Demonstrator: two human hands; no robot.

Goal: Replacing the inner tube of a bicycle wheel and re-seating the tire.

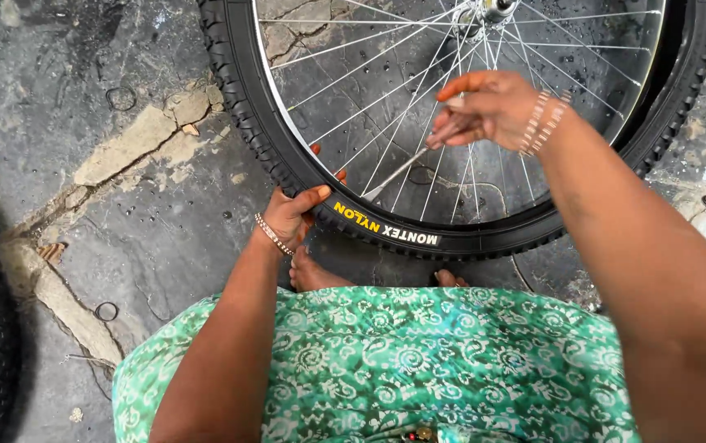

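The left hand (291, 215) clamps the tyre (386, 230) at its near edge, thumb on the tread, fingertips hooked inside the rim (275, 98). The right hand (492, 107), above the spokes (419, 90), pinches a thin metal lever (398, 171) whose tip slants down toward the tyre, just right of the left hand.

A spoked bicycle wheel (451, 123) with a black knobbly tyre (246, 123) stands upright on the cracked floor. A slim metal tyre lever (398, 171) slants across the spokes, tip at the rim.
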